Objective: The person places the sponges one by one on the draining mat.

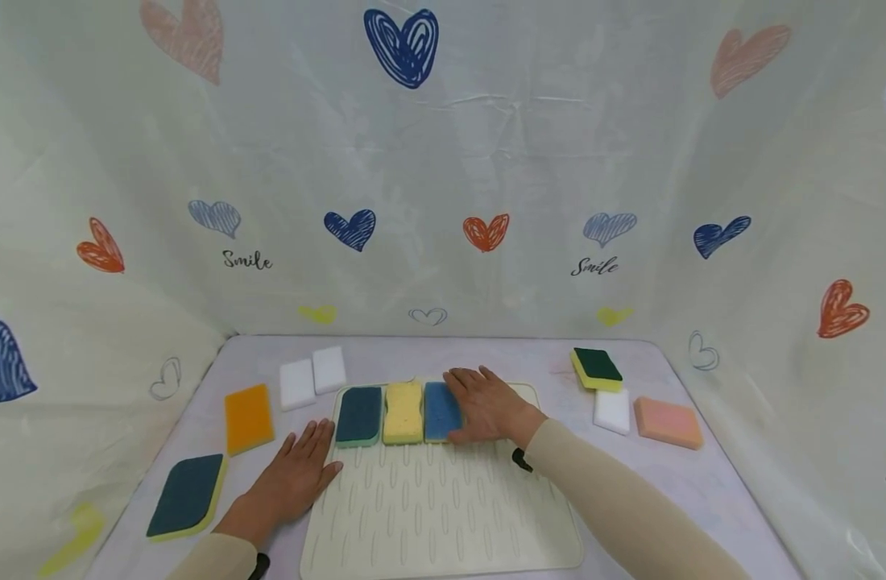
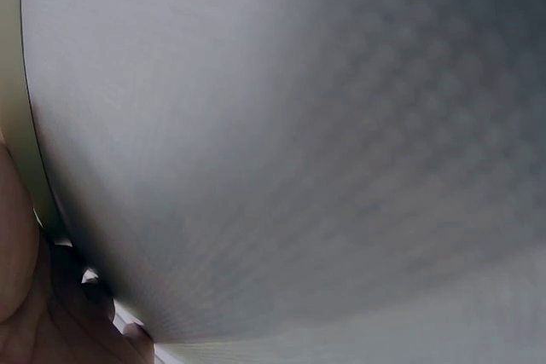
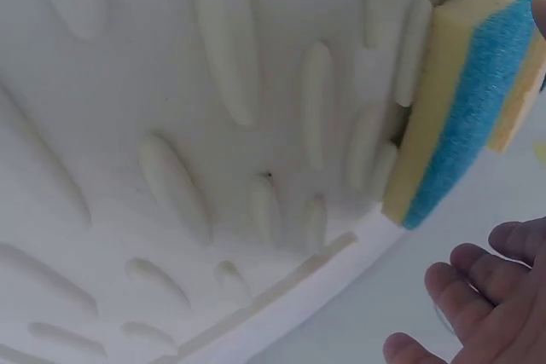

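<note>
On the ribbed cream mat a row of sponges lies along the far edge: a dark teal-topped sponge, a yellow sponge and a blue-topped sponge. My right hand is at the right side of the blue-topped one and covers part of it. In the right wrist view, its extended fingers are apart from the blue and yellow sponge, while the thumb is at the frame edge beside it. My left hand rests flat with fingers straight at the mat's left edge. The left wrist view is mostly blurred grey surface.
To the left lie an orange sponge, a dark-topped yellow sponge and white sponges. On the right, a green-topped sponge overlaps a white block, with a pink-orange sponge beside them. A heart-printed curtain encloses the table.
</note>
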`<act>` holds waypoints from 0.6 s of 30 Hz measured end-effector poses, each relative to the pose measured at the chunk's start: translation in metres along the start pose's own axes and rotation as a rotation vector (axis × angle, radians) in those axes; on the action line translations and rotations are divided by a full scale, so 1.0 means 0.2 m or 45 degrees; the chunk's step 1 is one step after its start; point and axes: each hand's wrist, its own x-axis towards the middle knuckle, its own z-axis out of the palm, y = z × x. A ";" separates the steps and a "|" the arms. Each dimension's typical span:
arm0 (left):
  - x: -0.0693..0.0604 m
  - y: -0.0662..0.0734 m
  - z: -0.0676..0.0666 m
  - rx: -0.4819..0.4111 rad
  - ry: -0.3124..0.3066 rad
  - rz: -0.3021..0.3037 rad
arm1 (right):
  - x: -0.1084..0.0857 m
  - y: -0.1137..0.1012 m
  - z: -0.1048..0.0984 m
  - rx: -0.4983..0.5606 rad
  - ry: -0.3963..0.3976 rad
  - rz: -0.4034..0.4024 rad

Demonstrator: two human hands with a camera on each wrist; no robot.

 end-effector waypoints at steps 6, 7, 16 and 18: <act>0.00 0.01 -0.01 -0.003 0.000 0.004 | -0.07 0.04 -0.04 0.011 0.065 0.029; 0.00 0.01 -0.01 -0.004 0.002 0.004 | -0.08 0.05 -0.04 -0.007 0.079 0.040; -0.01 0.01 -0.01 -0.021 0.013 0.020 | -0.24 0.21 -0.01 -0.063 0.206 0.119; -0.01 0.01 -0.01 -0.015 0.014 0.020 | -0.29 0.25 -0.01 -0.070 0.235 0.135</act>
